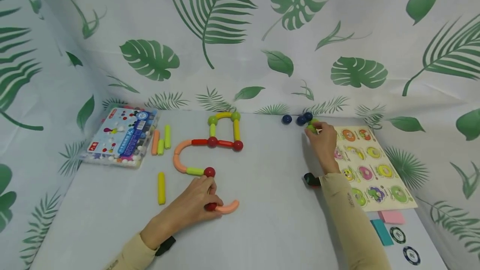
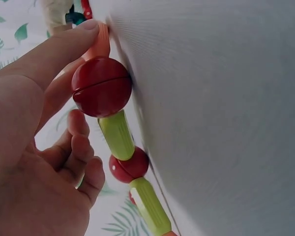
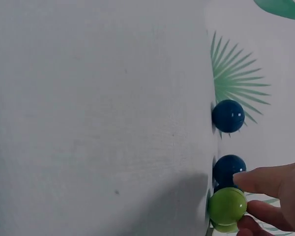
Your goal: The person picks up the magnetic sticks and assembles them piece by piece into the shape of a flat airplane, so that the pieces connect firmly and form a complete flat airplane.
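We see two bare hands, the left hand (image 1: pixel 195 201) and the right hand (image 1: pixel 323 143), with no gloves and no rings visible. Both forearms are covered by long, close-fitting sleeves in a pale beige colour; the left sleeve (image 1: pixel 127 255) and the right sleeve (image 1: pixel 348 216) both end at the wrist. The right sleeve carries a small dark marking. At each wrist we see a small dark device: the left wrist device (image 1: pixel 165 246) is black, the right wrist device (image 1: pixel 311 179) is black with red and green.
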Motion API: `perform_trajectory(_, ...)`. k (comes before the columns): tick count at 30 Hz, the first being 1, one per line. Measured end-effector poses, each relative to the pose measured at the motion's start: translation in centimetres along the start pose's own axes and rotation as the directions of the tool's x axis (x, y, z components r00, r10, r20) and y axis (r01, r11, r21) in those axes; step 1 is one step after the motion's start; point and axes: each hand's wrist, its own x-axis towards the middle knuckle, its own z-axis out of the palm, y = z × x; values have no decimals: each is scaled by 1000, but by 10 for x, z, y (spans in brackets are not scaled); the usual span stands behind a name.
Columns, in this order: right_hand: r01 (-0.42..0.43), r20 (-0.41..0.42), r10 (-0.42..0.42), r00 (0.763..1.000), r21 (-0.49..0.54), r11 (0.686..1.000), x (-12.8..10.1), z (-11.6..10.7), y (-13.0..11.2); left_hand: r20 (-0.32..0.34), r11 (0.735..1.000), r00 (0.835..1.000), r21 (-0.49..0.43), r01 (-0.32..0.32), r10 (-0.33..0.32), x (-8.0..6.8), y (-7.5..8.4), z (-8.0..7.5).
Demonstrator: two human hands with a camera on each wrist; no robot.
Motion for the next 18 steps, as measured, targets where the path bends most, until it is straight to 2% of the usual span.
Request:
perform_trajectory(7,-66,125,72,990,-51,997,2,-4,0,50,999,998,-1,36,-36,-2,4,1)
perform_trajectory(10,-62,153,75,985,-83,995,1,-5,-1,49,999,998,7,31,-31,-2,3,1)
perform_trajectory(15,12,208,1,978,-62,998,-12,-6,-16,35,1000,999,13,5,-5,-2,1,1)
perform_trajectory(18,96,313,-92,945,2,995,-29,-5,-32,19,1000,1000,21,-10,9,-2,-1,1)
